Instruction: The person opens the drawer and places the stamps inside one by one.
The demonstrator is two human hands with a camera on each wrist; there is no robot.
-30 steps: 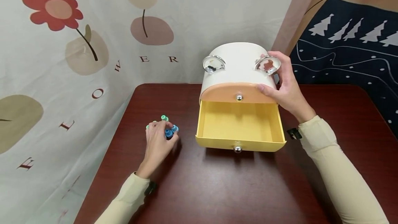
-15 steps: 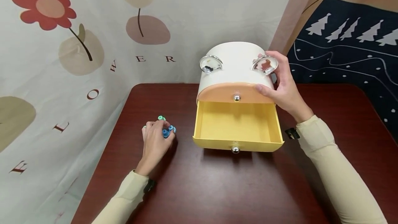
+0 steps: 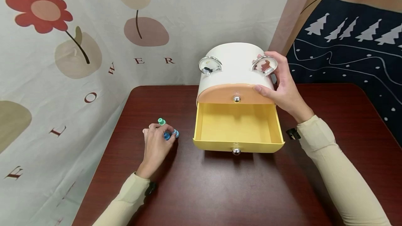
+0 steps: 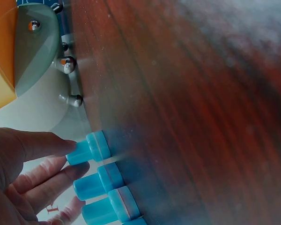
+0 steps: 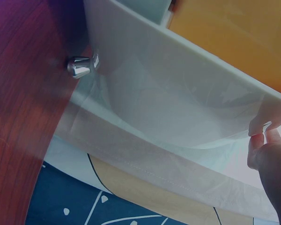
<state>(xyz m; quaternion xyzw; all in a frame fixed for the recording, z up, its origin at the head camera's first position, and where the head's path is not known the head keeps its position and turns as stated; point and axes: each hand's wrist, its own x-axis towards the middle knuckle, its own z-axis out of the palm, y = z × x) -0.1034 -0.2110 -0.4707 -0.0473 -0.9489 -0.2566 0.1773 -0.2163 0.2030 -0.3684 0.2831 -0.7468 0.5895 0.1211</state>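
Head view shows a pale flowered cloth [image 3: 188, 16] across the back and left, lettered FLOWER. Below it spreads a red-brown table [image 3: 220, 191]; behind its right side hangs a navy cloth [image 3: 342, 55] printed with white trees. Near the table's far edge stands a white cabinet [image 3: 235, 67] with a rounded top. Its yellow drawer [image 3: 216, 145] is pulled out at the bottom, while the peach drawer [image 3: 216, 95] above is closed. The right hand [image 3: 284, 90] grips the cabinet's right side, spread wide, thumb on the peach front and fingers bent behind. Well to the left of the yellow drawer, the left hand [image 3: 156, 142] curls over small pegs standing on the table, thumb and a fingertip almost meeting, pinching a light-blue peg [image 3: 176, 134]. Two silver rounds flank the cabinet's top. Just beside the left fingers are a green peg [image 3: 161, 121] and a dark-blue peg [image 3: 166, 136]. Smallest, a silver knob [image 3: 236, 151] sits on the yellow front.
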